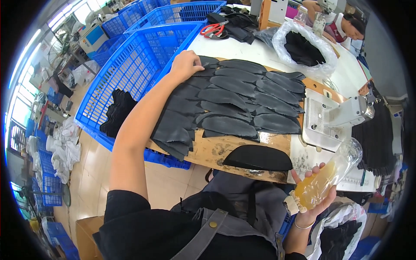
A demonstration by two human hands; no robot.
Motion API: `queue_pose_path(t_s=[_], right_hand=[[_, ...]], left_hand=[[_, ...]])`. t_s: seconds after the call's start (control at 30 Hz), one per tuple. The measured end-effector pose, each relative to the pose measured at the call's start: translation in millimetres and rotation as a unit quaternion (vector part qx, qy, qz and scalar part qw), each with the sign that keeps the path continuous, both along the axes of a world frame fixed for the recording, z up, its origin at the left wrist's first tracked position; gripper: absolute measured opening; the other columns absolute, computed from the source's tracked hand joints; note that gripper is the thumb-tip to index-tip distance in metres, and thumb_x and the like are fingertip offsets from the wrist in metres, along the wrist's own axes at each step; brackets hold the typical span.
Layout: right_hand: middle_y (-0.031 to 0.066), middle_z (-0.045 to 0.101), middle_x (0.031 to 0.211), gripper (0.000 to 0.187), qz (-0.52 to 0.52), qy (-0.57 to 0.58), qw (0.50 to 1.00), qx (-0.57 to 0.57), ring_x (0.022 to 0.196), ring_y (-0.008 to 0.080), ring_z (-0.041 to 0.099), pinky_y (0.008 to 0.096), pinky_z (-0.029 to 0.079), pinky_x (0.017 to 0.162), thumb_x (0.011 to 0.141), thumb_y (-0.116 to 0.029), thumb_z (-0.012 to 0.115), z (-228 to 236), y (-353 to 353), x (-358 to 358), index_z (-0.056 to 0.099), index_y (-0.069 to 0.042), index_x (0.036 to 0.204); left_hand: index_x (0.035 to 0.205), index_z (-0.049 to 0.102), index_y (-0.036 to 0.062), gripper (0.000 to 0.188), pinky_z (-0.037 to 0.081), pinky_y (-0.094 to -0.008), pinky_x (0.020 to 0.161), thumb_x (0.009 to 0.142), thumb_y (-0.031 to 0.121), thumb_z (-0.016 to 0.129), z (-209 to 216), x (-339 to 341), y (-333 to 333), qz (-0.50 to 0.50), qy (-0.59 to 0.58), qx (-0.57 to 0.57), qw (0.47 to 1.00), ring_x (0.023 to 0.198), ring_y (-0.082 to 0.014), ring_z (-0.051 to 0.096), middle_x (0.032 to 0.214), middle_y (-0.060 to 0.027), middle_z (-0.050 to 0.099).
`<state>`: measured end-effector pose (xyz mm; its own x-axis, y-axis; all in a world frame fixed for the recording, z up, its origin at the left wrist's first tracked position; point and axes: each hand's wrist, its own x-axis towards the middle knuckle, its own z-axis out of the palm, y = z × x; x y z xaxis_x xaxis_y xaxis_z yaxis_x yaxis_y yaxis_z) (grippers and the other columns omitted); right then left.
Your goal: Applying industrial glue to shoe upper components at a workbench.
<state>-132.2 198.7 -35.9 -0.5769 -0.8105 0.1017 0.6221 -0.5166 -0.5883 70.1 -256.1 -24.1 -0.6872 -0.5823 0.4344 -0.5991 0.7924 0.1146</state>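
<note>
Rows of dark grey, leaf-shaped pieces (234, 86) overlap on a brown board (208, 151). At their far left corner my left hand (185, 65) rests with fingers bent and closed. Its fingertips are against the pieces, and what they pinch is hidden. My right hand (323, 204) is wrapped round a clear plastic bottle (326, 177) at the near right. The bottle lies tilted, its pale cap end low and to the left, with yellow liquid gathered toward that end. One separate black half-oval piece (259, 157) lies flat on the board's near edge.
A white sewing machine (333, 116) stands right of the pieces. Blue plastic baskets (112, 78) sit at the left, one holding a black stack (118, 113). Behind are red-handled scissors (213, 30) and a white bag (286, 41) of black pieces. A co-worker (346, 28) sits far right.
</note>
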Motion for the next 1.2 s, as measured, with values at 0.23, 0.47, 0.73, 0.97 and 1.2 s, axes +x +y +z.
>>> queue_pose_path(t_s=[0.23,0.47,0.73,0.97,1.2], right_hand=[[0.0085,0.049,0.109,0.062,0.009,0.006,1.0,-0.006,0.099,0.023,0.055,0.0594,0.034,0.098,0.083,-0.044,0.05,5,5,1,0.034,-0.006,0.13],[0.0114,0.048,0.115,0.068,-0.072,0.101,0.991,-0.049,0.103,0.0268,0.053,0.0541,0.035,0.099,0.082,-0.042,0.054,24,-16,0,0.03,-0.005,0.134],[0.0163,0.051,0.112,0.071,-0.133,0.42,0.897,-0.036,0.104,0.0288,0.054,0.0424,0.046,0.087,0.07,-0.016,0.071,37,-90,37,0.034,0.0,0.129],[0.0176,0.051,0.11,0.069,-0.045,0.601,0.797,-0.017,0.101,0.0284,0.055,0.0413,0.046,0.085,0.069,-0.018,0.073,25,-119,61,0.036,0.0,0.124],[0.0111,0.059,0.102,0.068,-0.098,0.676,0.729,0.03,0.089,0.0197,0.061,0.0291,0.049,0.078,0.058,-0.021,0.078,25,-126,79,0.046,0.002,0.114]], left_hand=[[0.064,0.059,0.0052,0.04,0.045,-0.0389,0.069,0.066,0.043,0.072,28,1,22,0.067,-0.142,-0.044,0.987,0.08,-0.0277,0.055,0.08,-0.0102,0.059],[0.081,0.06,0.0038,0.019,0.043,-0.0364,0.075,0.075,0.02,0.067,60,14,168,-0.14,0.11,-0.014,0.984,0.083,-0.0285,0.056,0.087,-0.0113,0.06],[0.096,0.065,0.0019,0.031,0.05,-0.0335,0.066,0.066,0.003,0.069,-40,39,266,-0.234,0.204,0.024,0.95,0.078,-0.0257,0.062,0.085,-0.0095,0.064],[0.091,0.065,0.0013,0.027,0.053,-0.0301,0.065,0.065,0.004,0.064,-52,39,267,-0.224,0.246,-0.038,0.942,0.076,-0.0212,0.063,0.087,-0.008,0.064],[0.09,0.065,0.0022,0.028,0.051,-0.0282,0.063,0.063,0.005,0.065,-56,44,264,-0.206,0.228,-0.067,0.949,0.073,-0.0192,0.063,0.088,-0.0073,0.064]])
